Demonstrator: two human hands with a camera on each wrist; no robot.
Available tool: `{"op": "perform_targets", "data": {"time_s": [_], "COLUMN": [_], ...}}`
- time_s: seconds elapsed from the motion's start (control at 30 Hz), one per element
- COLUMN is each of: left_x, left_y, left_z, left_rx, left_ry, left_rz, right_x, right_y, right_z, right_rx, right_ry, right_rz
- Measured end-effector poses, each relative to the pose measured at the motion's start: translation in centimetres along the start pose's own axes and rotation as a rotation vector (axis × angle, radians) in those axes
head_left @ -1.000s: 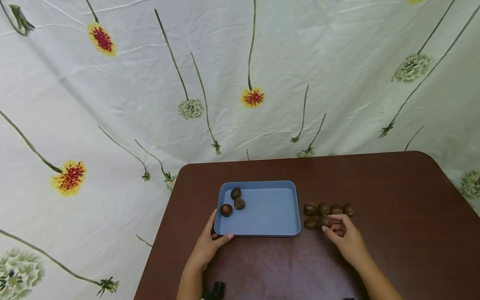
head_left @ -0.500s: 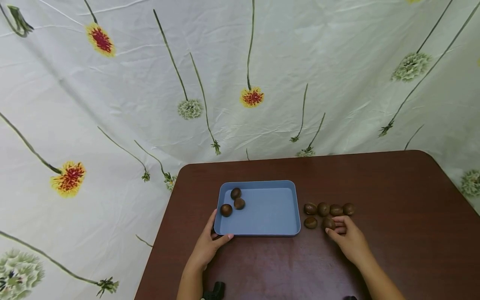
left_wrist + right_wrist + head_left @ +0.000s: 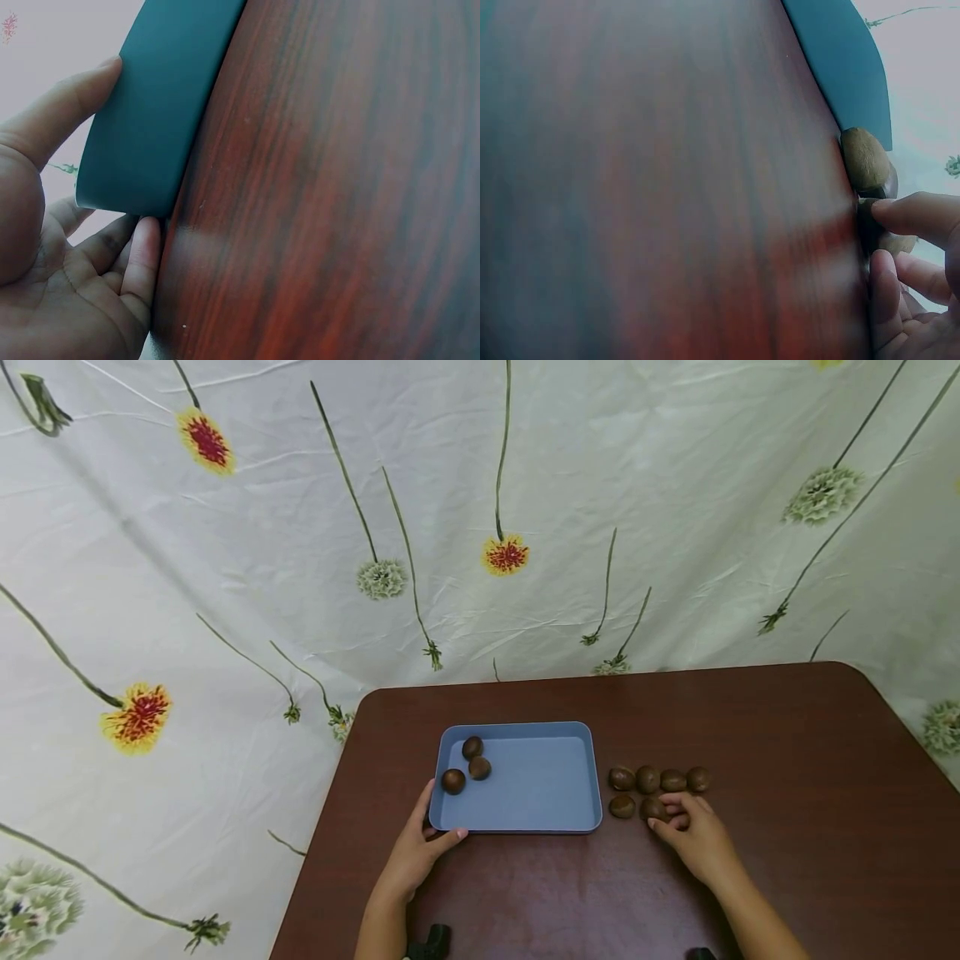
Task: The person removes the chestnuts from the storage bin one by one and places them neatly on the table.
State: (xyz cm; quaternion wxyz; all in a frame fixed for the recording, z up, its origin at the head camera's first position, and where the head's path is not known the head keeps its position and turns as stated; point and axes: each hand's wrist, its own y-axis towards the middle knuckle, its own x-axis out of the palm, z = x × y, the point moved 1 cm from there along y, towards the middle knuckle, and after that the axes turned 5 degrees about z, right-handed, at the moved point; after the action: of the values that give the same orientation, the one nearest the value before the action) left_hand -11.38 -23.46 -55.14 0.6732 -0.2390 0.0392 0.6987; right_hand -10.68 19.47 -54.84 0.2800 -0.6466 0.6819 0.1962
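In the head view my left hand (image 3: 414,852) holds the near-left corner of a shallow blue tray (image 3: 540,785), thumb at the front rim and fingers along the left side. The left wrist view shows the thumb on the tray's wall (image 3: 154,112) and fingers bent at its corner. Three brown chestnuts (image 3: 479,767) lie in the tray's left part. Right of the tray, my right hand (image 3: 697,839) pinches a chestnut (image 3: 653,809) between thumb and fingers, at table level. Beside it on the left lies another chestnut (image 3: 622,807); its pale base shows in the right wrist view.
Several more chestnuts (image 3: 648,779) form a row just behind the pinched one. All this stands on a dark brown wooden table (image 3: 787,760) with rounded far corners. A white cloth (image 3: 570,468) printed with flowers hangs behind the table.
The pinched chestnut has shifted slightly right and toward the person, then a little back left, now sitting in line with its neighbour. The left hand and tray have stayed put.
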Motion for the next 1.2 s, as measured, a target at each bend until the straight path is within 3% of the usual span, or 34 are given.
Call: {"op": "perform_targets", "data": {"time_s": [0.73,1.2], "left_x": [0.13,0.14], "left_y": [-0.38,-0.39], "left_z": [0.0,0.03], "left_rx": [-0.004,0.003], "left_ry": [-0.015,-0.034], "left_rz": [-0.002,0.0], "right_x": [-0.07,-0.34], "right_y": [-0.05,-0.38], "right_z": [0.14,0.3], "right_rx": [-0.036,0.054], "right_ry": [-0.003,0.09], "right_rz": [0.014,0.008]}}
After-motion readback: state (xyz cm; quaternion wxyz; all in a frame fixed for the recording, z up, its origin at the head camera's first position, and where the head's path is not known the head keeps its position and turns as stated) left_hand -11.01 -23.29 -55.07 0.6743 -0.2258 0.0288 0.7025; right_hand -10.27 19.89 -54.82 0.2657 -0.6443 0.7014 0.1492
